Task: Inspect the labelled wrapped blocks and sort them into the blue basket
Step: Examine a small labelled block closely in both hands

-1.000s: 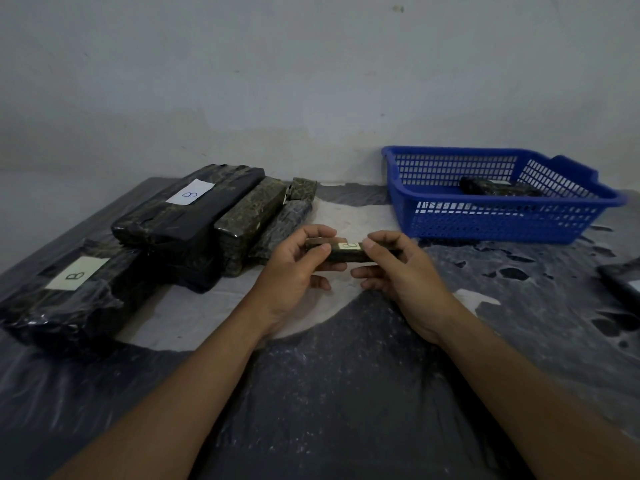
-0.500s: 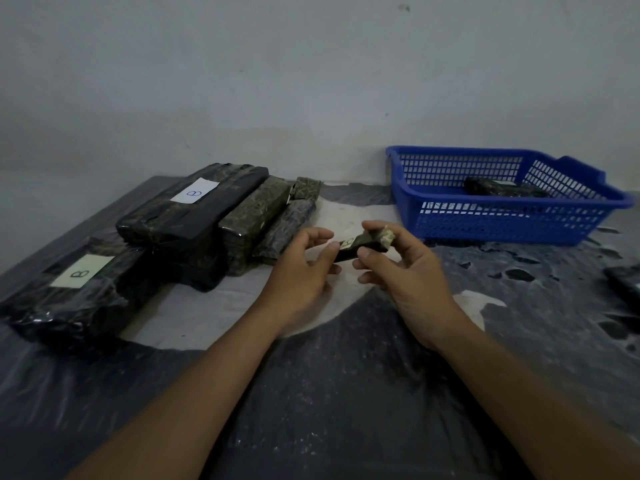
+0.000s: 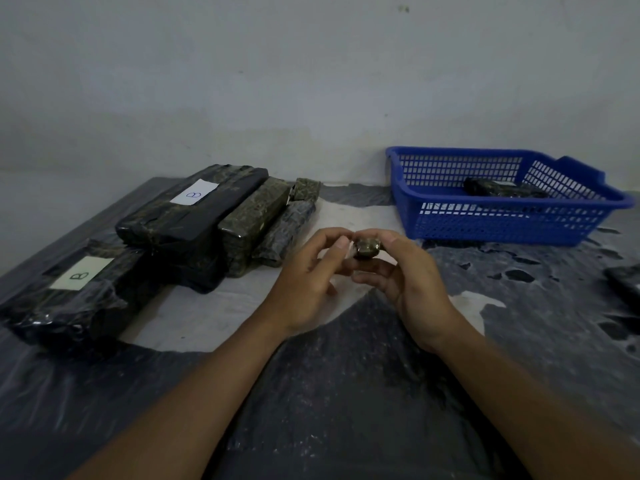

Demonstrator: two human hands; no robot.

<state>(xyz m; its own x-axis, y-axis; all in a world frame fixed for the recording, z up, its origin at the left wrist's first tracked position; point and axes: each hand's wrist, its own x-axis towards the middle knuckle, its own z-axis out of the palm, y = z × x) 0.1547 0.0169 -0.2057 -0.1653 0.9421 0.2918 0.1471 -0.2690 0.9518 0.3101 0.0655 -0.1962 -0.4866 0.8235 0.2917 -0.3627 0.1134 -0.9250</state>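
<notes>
Both hands hold one small dark wrapped block (image 3: 367, 248) above the table's middle, its end face turned toward me. My left hand (image 3: 308, 282) pinches its left side with thumb and fingertips; my right hand (image 3: 407, 282) cups it from the right and below. The blue basket (image 3: 502, 220) stands at the back right with one wrapped block (image 3: 498, 188) inside. On the left lie larger wrapped blocks: one labelled B at the front (image 3: 74, 292), one labelled B behind it (image 3: 194, 206), and narrower ones (image 3: 256, 216) beside them.
The table (image 3: 346, 393) is covered in dark plastic sheeting with a pale patch under the hands. Another dark wrapped piece (image 3: 627, 282) lies at the right edge. A plain wall rises right behind the table.
The small block has been turned from lying sideways, label up, to pointing its end at me. Both hands stayed on it and closed in around it.
</notes>
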